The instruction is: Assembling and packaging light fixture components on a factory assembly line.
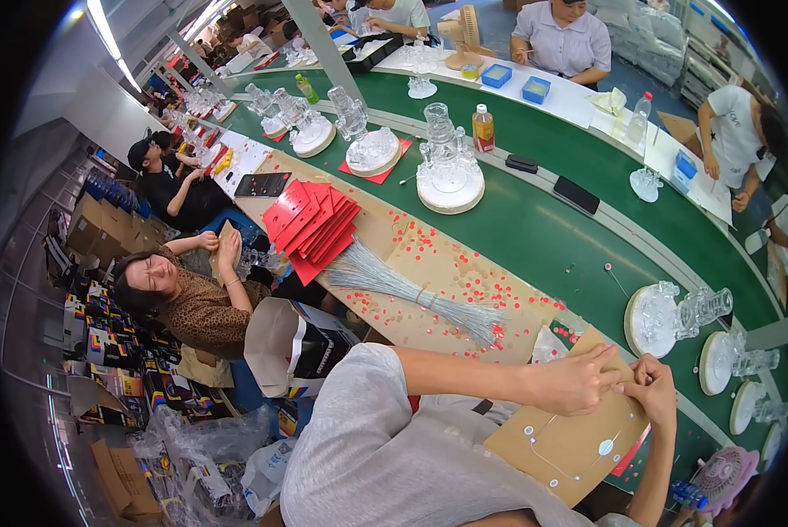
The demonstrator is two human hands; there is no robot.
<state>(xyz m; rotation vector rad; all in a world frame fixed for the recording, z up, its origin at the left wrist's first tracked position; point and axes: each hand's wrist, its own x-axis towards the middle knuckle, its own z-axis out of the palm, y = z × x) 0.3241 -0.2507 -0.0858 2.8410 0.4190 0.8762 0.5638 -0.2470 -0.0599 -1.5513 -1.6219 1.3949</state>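
Desk (464, 263): brown, strewn with red dots, centre frame.
Cardboard panel (569, 439): lower right, tilted toward the person — handy for both hands.
Left hand (574, 382): fingers pinched narrow at the panel's top edge.
Right hand (653, 386): fingers pinched likewise — contents too small to tell.

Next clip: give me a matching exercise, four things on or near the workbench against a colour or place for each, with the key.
Things
1. card stack
2. wire bundle
3. cardboard panel
4. drink bottle

Descriptions
A. on the green belt, orange liquid inside
B. brown, under both hands, the left hand and the right hand
C. red, fanned out on the bench
D. silvery, tied at the middle, lying on the bench

Pairs: 1-C, 2-D, 3-B, 4-A
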